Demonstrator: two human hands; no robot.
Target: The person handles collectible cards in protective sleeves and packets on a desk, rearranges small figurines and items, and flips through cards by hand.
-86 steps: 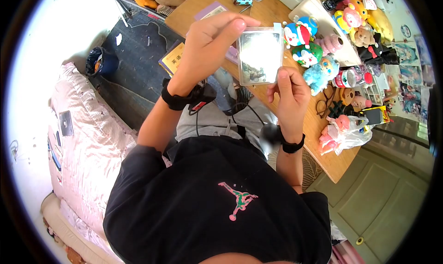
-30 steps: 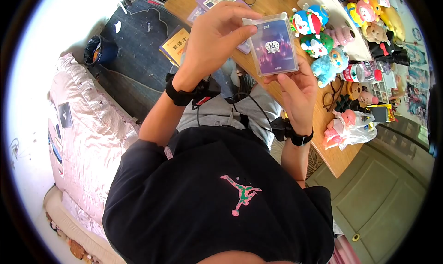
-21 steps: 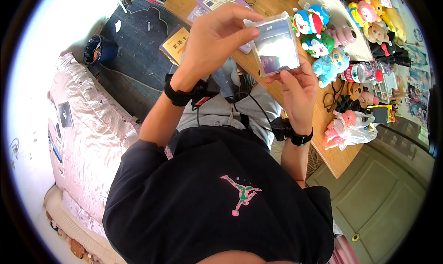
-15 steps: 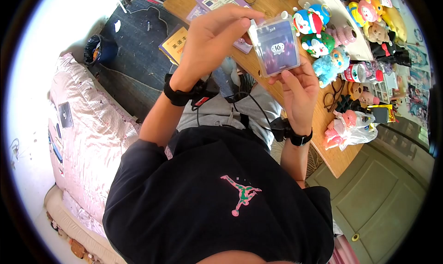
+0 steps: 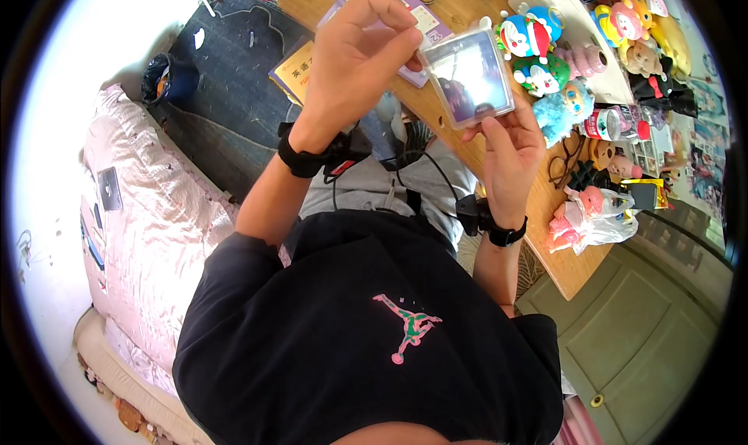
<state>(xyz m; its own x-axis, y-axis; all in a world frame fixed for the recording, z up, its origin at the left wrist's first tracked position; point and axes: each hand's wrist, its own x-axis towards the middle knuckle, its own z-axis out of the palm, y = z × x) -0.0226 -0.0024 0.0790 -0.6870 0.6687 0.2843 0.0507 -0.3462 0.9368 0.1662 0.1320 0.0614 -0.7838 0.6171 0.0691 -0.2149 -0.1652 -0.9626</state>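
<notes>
From where I stand, the thumb and forefinger of the left hand are bent close together right by the far-left corner of the case; I can't tell whether they touch it or nip something thin between them. The right hand is surer: thumb in front, fingers behind, it pinches the case by its near edge and holds it tilted in the air over the counter. As things stand, I'd call it midway: the case is up in hand and not yet set down. Its clear shell looks whole around a dark panel, though a bright glare hides much of the face, so I can't say if it is fully closed. Past it on the counter lie some purple books, with a yellow book lower to the left. To the right sit two cartoon figures, a blue plush, a bottle and some glasses, none of them touched by either hand. Farther off, there's a bin on the floor and a bed.
</notes>
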